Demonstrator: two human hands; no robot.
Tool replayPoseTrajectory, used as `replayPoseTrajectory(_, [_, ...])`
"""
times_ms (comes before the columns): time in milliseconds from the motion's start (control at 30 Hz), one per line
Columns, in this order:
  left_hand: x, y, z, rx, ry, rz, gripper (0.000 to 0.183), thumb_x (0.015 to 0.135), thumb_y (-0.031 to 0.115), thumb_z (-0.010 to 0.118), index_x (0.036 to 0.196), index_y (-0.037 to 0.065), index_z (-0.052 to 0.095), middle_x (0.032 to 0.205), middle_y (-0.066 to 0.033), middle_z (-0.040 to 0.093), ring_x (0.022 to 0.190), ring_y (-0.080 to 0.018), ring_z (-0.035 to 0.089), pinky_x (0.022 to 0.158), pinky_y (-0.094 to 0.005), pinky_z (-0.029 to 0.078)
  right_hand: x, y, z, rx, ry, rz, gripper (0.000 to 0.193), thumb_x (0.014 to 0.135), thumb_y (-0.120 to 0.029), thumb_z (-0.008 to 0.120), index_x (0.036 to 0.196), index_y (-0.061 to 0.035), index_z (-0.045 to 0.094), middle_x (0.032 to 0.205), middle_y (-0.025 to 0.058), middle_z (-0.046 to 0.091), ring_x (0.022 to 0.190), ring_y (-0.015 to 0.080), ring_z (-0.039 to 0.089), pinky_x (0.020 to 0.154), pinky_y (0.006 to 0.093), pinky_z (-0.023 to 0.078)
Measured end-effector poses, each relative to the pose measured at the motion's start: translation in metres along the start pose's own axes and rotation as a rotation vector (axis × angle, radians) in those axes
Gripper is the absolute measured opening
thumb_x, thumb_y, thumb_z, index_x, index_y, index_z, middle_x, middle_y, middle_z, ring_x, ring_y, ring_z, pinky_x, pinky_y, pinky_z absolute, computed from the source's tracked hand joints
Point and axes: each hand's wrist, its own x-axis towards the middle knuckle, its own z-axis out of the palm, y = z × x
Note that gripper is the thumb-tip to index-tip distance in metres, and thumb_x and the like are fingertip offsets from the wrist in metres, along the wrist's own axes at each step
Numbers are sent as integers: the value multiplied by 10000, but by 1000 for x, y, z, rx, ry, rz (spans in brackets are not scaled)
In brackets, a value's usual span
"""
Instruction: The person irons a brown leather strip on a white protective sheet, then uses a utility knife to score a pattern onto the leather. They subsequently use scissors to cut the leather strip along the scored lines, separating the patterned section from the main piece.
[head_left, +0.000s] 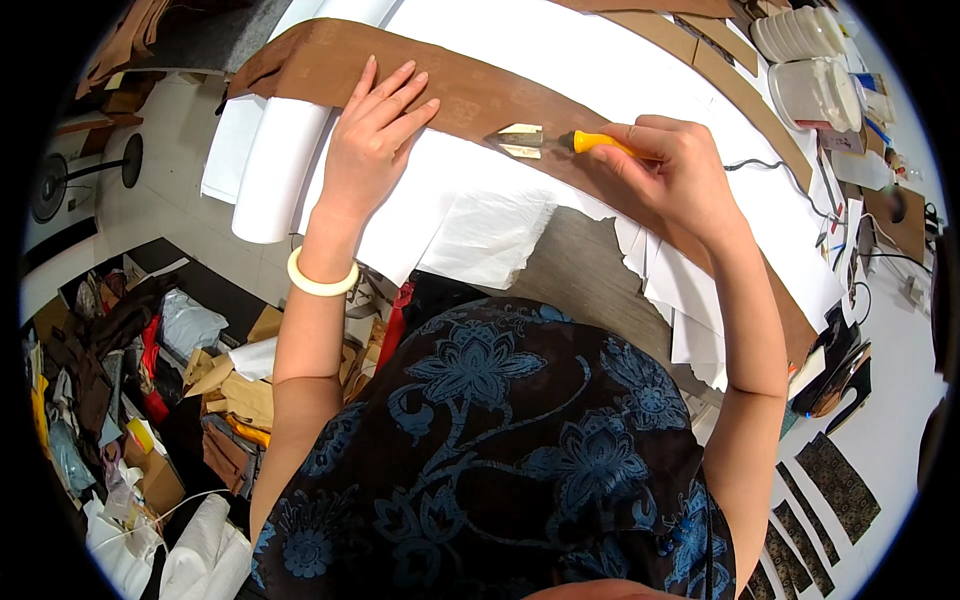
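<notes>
On the floor at lower left, a small brown cardboard box (158, 478) sits among heaped scraps, with crumpled clear plastic bags (70, 455) just beside it. A flattened piece of brown cardboard (265, 323) lies nearer the desk edge. At the far right end of the desk, a small blue and white carton (872, 85) stands beside a stack of white round plastic tubs (812, 92). No signs or screens can be made out.

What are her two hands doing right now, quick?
Left hand: open, fingers spread flat on the brown fabric strip.
Right hand: closed around the yellow-handled tool, its metal head on the fabric.
</notes>
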Motion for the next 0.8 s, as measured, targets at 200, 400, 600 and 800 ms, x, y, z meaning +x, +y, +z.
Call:
replayPoseTrajectory(200, [0, 0, 0, 2, 2, 4, 281, 826, -25, 752, 1073, 100, 797, 1244, -92, 732, 1301, -254, 613, 1211, -525, 391, 0, 2, -1, -29, 61, 70, 252, 908, -278, 774, 979, -41, 816, 687, 98, 690, 561, 225, 634, 560, 337, 499])
replayPoseTrajectory(400, [1, 0, 0, -5, 13, 3, 281, 818, -33, 751, 1065, 92, 797, 1236, -96, 734, 1290, -259, 620, 1206, -527, 395, 0, 4, 3, -52, 120, 101, 228, 913, -240, 762, 973, -25, 811, 662, 99, 677, 557, 229, 636, 559, 346, 498])
replayPoseTrajectory(600, [0, -1, 1, -9, 3, -4, 263, 861, -10, 738, 1089, 107, 797, 1238, -79, 738, 1297, -259, 621, 1205, -541, 384, 1, 1, 7, -65, 156, 131, 220, 924, -243, 751, 958, -33, 807, 627, 99, 655, 542, 232, 629, 546, 351, 490])
replayPoseTrajectory(800, [1, 0, 0, -18, 6, -5, 267, 859, -16, 737, 1092, 99, 795, 1235, -80, 738, 1294, -264, 623, 1203, -545, 385, -3, -14, 16, -123, 207, 109, 261, 950, -284, 729, 826, -56, 761, 572, 73, 609, 477, 233, 585, 484, 361, 459])
